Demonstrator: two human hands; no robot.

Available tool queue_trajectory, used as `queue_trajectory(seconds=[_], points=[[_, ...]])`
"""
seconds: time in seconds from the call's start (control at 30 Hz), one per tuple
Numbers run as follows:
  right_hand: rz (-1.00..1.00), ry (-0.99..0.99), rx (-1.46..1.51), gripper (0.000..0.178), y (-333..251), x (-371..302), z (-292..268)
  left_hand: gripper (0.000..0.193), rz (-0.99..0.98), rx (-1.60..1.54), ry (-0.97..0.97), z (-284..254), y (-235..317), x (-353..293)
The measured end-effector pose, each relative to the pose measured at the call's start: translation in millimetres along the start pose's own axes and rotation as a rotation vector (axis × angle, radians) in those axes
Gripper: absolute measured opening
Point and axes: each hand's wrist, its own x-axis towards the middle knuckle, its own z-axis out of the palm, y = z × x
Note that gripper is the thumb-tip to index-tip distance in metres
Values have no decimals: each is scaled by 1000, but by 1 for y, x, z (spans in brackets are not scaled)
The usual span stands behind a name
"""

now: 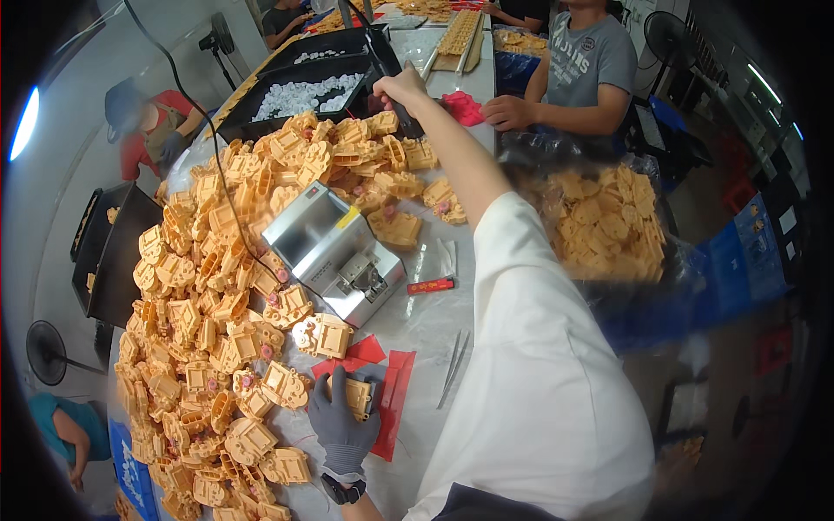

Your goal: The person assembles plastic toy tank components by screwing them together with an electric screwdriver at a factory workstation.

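My left hand (343, 427), in a grey glove, grips a yellow plastic part (357, 395) and holds it on a red mat (395, 395) near the table's front edge. My right hand (401, 87), bare below a white sleeve, reaches far across the table. It is closed around a black rod-shaped tool (407, 117) standing tilted at the far end of a big heap of yellow plastic parts (217, 286). The tool's tip is hidden behind the parts.
A silver box-shaped machine (334, 252) sits mid-table with a black cable running to it. Nearby lie tweezers (453, 369) and a small red tool (432, 285). Black trays (304, 95) hold white pieces. A clear bag of yellow parts (608, 221) stands right. A person in grey (591, 69) sits opposite.
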Motion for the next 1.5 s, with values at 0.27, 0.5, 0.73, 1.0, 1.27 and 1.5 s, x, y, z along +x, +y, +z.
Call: queue_trajectory(seconds=[0.27, 0.5, 0.73, 1.0, 1.27, 1.5], points=[[104, 14, 19, 31, -3, 5, 12, 74, -17, -30, 35, 5, -3, -1], [165, -140, -17, 83, 2, 23, 3, 71, -17, -67, 105, 9, -4, -2], [153, -37, -59, 93, -2, 30, 0, 56, 43, 7, 202, 8, 2, -1], [122, 26, -65, 12, -3, 28, 1, 66, -29, -55, 169, 10, -1, -5], [173, -116, -46, 55, -9, 29, -7, 62, 105, 93, 409, 11, -2, -15], [158, -334, 59, 12, -3, -12, -15, 65, 1, 2, 351, 4, 4, -12]])
